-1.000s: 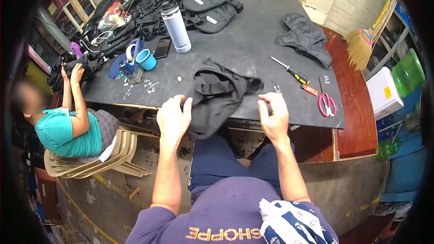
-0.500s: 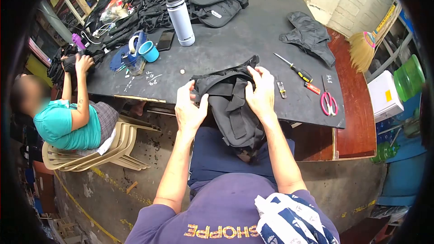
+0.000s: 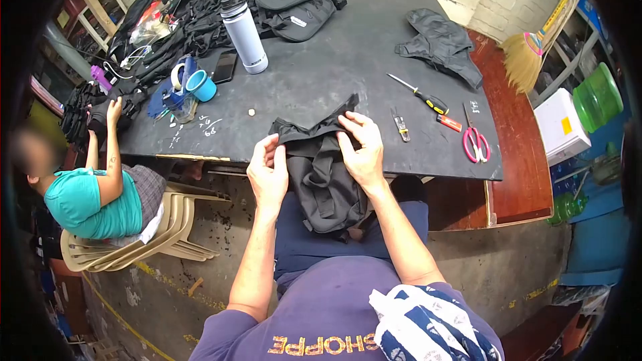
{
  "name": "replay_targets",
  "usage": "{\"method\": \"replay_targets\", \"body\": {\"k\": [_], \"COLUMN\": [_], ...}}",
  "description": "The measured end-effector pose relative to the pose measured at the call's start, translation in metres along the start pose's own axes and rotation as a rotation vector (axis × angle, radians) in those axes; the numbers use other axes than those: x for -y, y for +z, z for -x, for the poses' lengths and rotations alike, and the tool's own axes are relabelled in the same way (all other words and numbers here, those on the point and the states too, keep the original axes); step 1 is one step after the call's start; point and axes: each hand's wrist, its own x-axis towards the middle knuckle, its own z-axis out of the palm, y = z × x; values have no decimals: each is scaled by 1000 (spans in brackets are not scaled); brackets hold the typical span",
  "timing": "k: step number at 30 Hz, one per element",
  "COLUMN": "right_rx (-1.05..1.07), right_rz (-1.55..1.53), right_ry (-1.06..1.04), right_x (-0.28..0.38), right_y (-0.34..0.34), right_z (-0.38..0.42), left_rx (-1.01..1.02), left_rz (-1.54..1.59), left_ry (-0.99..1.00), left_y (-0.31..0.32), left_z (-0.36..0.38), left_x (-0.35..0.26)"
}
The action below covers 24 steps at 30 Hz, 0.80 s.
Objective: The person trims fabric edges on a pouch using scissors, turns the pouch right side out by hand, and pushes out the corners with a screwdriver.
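Note:
A black fabric bag (image 3: pixel 326 187) hangs from both hands at the table's front edge, its lower part over the lap. My left hand (image 3: pixel 269 172) pinches the left end of its top edge between thumb and fingers. My right hand (image 3: pixel 362 148) grips the same edge farther right, where one corner sticks up past the fingers. Straps lie folded across the bag's front. Right of my right hand, small snips (image 3: pixel 400 125), a screwdriver (image 3: pixel 428 98), a red object (image 3: pixel 449 122) and pink-handled scissors (image 3: pixel 475 140) lie on the black table (image 3: pixel 321 70).
A bottle (image 3: pixel 245 37), a phone (image 3: pixel 225 67), a blue cup (image 3: pixel 200 85) and a pile of black bags (image 3: pixel 214 17) stand or lie at the back left. Black fabric (image 3: pixel 441 47) lies back right. A person (image 3: pixel 93 194) sits at left, handling black material.
The bag's top edge has closed up and flattened between my hands, and its body hangs lower and further left. The view has shifted slightly. The seated person's hands have moved.

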Motion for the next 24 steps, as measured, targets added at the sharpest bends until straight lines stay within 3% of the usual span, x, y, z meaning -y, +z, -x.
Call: {"method": "replay_targets", "body": {"k": [3, 6, 7, 10, 11, 14, 15, 17, 19, 22, 23, 24], "right_rx": [71, 182, 187, 415, 418, 631, 644, 737, 785, 398, 396, 293], "right_rz": [-5, 49, 38, -284, -294, -1044, -1048, -1226, -1316, -716, -712, -669], "right_ry": [-42, -146, -152, 320, 311, 931, 924, 853, 814, 509, 514, 381], "right_x": [15, 41, 50, 77, 81, 77, 68, 42, 47, 92, 95, 98], "right_y": [2, -11, -16, -30, -35, -55, -64, -84, -81, -71, -75, -77], "right_z": [2, 12, 15, 20, 19, 15, 17, 16, 11, -11, -17, -26], "left_rx": [-23, 249, 237, 343, 332, 630, 617, 945, 928, 938, 624, 305], "left_rz": [61, 124, 120, 342, 336, 655, 652, 753, 688, 573, 571, 559], "left_ry": [2, -308, -308, -321, -314, -541, -535, -619, -543, -405, -306, -200], "left_y": [-9, -29, -31, -36, -44, -70, -81, -107, -124, -130, -126, -121], "left_z": [1, 15, 21, 37, 40, 45, 41, 30, 26, 24, 24, 22], "left_x": [-9, -18, -22, -40, -45, -65, -76, -101, -121, -161, -182, -195]}}
